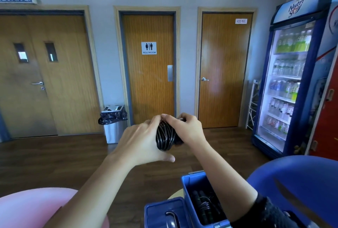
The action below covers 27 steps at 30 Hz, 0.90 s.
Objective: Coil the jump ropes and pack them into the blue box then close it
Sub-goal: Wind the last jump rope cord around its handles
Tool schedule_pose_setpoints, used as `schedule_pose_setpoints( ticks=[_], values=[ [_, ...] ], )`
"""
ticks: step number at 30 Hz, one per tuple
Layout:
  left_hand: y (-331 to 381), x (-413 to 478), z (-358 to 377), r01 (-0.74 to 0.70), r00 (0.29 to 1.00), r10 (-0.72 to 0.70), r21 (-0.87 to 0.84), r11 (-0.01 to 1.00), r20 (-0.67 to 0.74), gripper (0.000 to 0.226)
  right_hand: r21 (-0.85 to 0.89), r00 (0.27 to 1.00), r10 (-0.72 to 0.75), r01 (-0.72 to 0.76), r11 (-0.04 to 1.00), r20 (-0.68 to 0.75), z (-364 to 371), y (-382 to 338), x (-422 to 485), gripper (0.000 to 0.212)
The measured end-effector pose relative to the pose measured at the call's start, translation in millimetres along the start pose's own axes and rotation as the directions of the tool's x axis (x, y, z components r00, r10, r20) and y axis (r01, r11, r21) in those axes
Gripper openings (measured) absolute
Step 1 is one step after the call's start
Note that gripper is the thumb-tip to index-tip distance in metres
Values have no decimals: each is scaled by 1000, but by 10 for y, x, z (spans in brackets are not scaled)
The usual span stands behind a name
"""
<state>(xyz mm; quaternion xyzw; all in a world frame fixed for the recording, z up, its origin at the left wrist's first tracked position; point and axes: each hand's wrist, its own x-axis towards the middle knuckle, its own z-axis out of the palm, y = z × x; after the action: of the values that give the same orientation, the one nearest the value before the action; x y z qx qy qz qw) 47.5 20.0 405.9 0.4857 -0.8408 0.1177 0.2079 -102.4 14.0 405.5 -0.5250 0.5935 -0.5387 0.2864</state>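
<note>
Black jump rope, wound into a tight coil, sits between both hands at chest height: the left hand cups it, the right hand pinches its top. Coiling looks nearly finished. Next, it must be lowered into the open blue box, beside ropes already inside.

hands gripping coiled rope, open blue box
</note>
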Motion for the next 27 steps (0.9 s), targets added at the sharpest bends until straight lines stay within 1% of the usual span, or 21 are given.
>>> schedule_pose_setpoints(
  ticks=[1,2,3,4,6,8,9,10,11,12,13,14,16,17,18,20,21,23,24,25,27],
  values=[
    [-19,10,-28,2,999,2,-103,995,40,113,32,998,-25,26,999,-54,5,32,-1,48],
    [-61,16,-61,24,996,0,-250,968,93,107,56,996,-31,35,998,-80,-1,60,-2,45],
    [-114,23,-94,59,991,-2,-415,908,136,100,77,996,-28,35,996,-91,-11,79,-3,43],
    [-169,34,-124,96,988,-8,-562,821,157,90,105,995,-28,38,994,-99,-26,88,-13,42],
    [-284,66,-117,136,991,-83,-771,623,107,63,162,991,-26,47,986,-130,-36,108,-15,42],
    [-322,123,-52,156,961,-272,-907,390,48,28,225,984,4,37,974,-181,-26,101,-8,42],
    [-310,148,-6,160,934,-351,-954,252,64,15,254,979,14,38,967,-203,-15,81,-11,41],
    [-282,167,40,160,909,-405,-980,122,97,10,268,975,11,51,962,-223,2,73,-7,40],
    [-239,179,80,159,884,-447,-987,18,134,10,275,970,-1,70,959,-244,21,57,-12,37],
    [-199,192,122,157,858,-488,-987,-45,159,13,285,965,-14,91,954,-262,38,43,-23,36],
    [-166,202,156,155,836,-527,-987,-41,153,21,291,961,-25,108,951,-275,52,32,-39,37],
    [-136,207,174,152,825,-553,-988,15,118,30,291,958,-42,128,948,-283,66,36,-43,37],
    [-85,202,159,153,816,-578,-961,229,-8,37,270,953,-89,171,948,-289,82,47,-50,39],
    [-63,193,134,154,810,-583,-933,326,-70,36,261,952,-111,188,947,-286,80,51,-55,42],
    [-59,183,118,140,805,-579,-907,397,-129,34,257,952,-125,200,945,-281,75,64,-44,45],
    [-56,158,118,71,810,-532,-859,506,-247,28,265,954,-127,201,943,-272,56,48,-36,44],
    [-62,148,135,35,810,-507,-840,542,-294,25,265,956,-125,197,944,-265,45,39,-37,43],
    [-75,142,161,-15,804,-483,-823,568,-348,25,245,965,-116,175,954,-237,27,42,-22,44],
    [-85,144,165,-18,807,-482,-829,560,-343,25,223,970,-108,158,962,-218,17,45,-14,45],
    [-92,148,158,-21,816,-481,-848,529,-320,26,204,975,-104,144,968,-197,4,32,-15,45],
    [-123,177,152,-21,846,-488,-928,373,-215,25,186,980,-104,136,973,-169,-25,-8,-13,50]
  ],
)
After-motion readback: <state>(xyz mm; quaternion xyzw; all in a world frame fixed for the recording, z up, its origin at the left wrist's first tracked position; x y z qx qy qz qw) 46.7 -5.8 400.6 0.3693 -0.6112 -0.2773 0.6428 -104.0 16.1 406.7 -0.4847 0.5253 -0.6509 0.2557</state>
